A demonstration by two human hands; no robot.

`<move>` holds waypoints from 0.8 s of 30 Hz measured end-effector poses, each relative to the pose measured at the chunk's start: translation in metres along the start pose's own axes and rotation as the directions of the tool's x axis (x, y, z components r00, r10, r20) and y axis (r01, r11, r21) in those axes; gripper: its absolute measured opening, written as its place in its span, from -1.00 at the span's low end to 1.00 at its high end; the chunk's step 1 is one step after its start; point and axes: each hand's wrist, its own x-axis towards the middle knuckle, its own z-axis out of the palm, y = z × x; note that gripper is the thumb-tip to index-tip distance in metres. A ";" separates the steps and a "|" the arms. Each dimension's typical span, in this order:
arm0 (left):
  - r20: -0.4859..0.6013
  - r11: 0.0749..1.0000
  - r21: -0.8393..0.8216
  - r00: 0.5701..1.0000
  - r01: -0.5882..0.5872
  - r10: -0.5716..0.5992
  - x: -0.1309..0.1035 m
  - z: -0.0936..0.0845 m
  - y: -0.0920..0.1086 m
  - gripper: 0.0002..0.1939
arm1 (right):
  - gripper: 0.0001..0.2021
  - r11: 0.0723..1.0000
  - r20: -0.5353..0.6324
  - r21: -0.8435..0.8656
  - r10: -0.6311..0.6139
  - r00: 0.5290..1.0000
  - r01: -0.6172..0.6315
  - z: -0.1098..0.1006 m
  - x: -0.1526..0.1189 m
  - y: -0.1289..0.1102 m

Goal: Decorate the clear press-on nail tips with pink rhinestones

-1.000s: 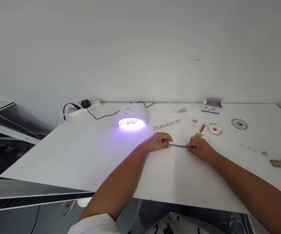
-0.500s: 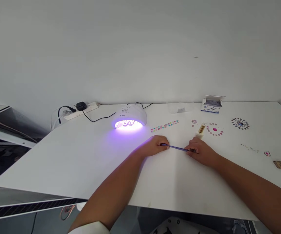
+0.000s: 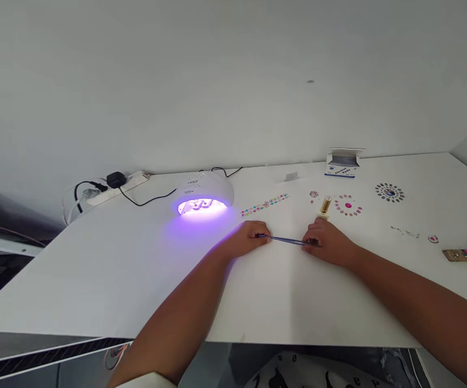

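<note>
Between my two hands, a thin pair of blue tweezers stretches sideways just over the white table. My left hand is closed around its left end, fingers curled in. The other end sits in my right hand, also closed. Both ends of the tweezers are partly hidden by fingers. Just beyond my right hand stands a small clear and gold item with a pale base. A strip of small colourful gems lies past my left hand.
A white nail lamp glows purple at the back left, its cord running to a power strip. Rings of gems and a pink-centred gem circle lie at right. Behind them is an alcohol pads box; a brown gem strip lies far right.
The view has shifted slightly, so the table's things sit a little further left. Both hands keep hold of the tweezers in nearly the same pose.
</note>
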 end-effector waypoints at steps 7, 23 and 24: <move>0.008 1.000 -0.005 1.000 0.019 -0.019 -0.001 -0.002 0.003 -0.74 | -0.87 0.998 0.004 -0.056 -0.006 1.000 0.006 -0.002 -0.001 -0.004; -0.004 0.999 0.024 0.999 0.034 -0.034 -0.004 -0.002 0.000 -0.76 | -0.90 0.990 0.022 -0.135 -0.045 0.999 0.048 -0.003 -0.005 -0.005; -0.003 0.999 0.025 1.000 0.032 -0.031 -0.004 -0.002 0.000 -0.76 | -0.90 0.991 0.026 -0.125 -0.042 0.999 0.045 -0.003 -0.005 -0.005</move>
